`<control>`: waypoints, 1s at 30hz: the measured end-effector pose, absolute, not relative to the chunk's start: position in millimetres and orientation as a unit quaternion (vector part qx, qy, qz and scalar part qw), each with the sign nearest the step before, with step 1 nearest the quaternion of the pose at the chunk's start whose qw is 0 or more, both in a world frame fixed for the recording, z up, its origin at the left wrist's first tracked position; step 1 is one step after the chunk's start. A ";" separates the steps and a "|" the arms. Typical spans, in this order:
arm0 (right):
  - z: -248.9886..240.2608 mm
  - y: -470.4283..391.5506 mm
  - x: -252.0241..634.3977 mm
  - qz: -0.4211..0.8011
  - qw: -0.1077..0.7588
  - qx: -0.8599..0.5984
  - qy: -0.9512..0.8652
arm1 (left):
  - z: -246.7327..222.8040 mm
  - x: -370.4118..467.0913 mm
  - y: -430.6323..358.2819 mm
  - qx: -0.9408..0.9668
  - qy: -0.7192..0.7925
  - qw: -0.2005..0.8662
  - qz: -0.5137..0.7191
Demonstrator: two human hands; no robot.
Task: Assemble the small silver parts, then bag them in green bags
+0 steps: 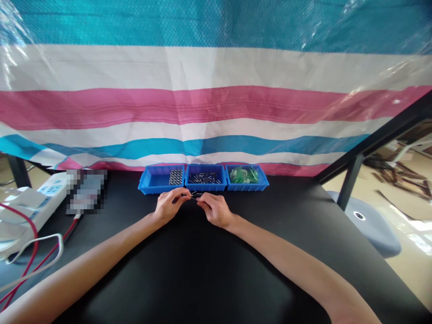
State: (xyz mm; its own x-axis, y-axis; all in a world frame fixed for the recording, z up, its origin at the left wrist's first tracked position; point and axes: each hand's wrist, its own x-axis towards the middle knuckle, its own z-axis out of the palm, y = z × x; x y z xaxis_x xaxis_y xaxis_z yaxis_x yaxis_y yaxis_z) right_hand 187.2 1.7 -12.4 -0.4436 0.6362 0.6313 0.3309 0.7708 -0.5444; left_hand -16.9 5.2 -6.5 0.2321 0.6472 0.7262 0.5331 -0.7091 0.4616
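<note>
My left hand [171, 206] is closed in a pinch just in front of the blue bins; whatever its fingertips grip is too small to make out. Facing it, my right hand [215, 209] pinches a thin metal piece, perhaps a screw. Small slim metal pieces [195, 195] show in the gap between the two sets of fingertips. Behind the hands, the left blue bin [154, 179] holds rows of round metal pieces [175, 177], which look like nuts or sleeves. Dark screws [205, 178] lie loose in the middle bin, and green-and-clear plastic packets [243, 174] fill the right one.
All three bins stand side by side at the back of the black table [189, 270]. A white power strip [50, 191] with red and white cables lies at the left, beside a blurred-out device [87, 191]. A striped sheet [216, 105] hangs behind; a grey stool [371, 225] is at the right.
</note>
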 end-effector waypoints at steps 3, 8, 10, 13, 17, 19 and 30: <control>-10.8 2.0 187.2 0.173 0.463 -0.317 -0.809 | -4.7 -16.4 4.5 0.779 0.392 0.056 0.486; -6.2 2.5 188.3 0.201 0.468 -0.346 -0.788 | -3.3 -15.5 3.0 0.771 0.403 0.058 0.489; -6.2 2.9 188.2 0.202 0.461 -0.344 -0.793 | -4.7 -15.6 3.2 0.766 0.398 0.051 0.503; -7.6 3.8 187.6 0.197 0.452 -0.345 -0.798 | -8.0 -16.5 4.2 0.763 0.394 0.040 0.511; -9.3 4.6 186.7 0.191 0.447 -0.341 -0.805 | -10.4 -17.5 5.1 0.766 0.388 0.033 0.512; -9.6 4.7 186.4 0.188 0.448 -0.338 -0.806 | -10.3 -17.5 5.0 0.765 0.386 0.031 0.515; -11.2 4.7 185.8 0.193 0.447 -0.331 -0.808 | -8.8 -17.3 3.9 0.763 0.394 0.032 0.511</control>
State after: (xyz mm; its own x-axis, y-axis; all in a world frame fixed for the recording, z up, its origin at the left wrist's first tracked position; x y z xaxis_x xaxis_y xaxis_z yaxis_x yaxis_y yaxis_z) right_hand 185.8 4.7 -11.2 -0.3812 0.7073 0.5954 0.3625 0.7068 -0.6075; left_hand -17.3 3.9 -8.8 0.1664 0.6337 0.7555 0.5692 -0.6874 0.4512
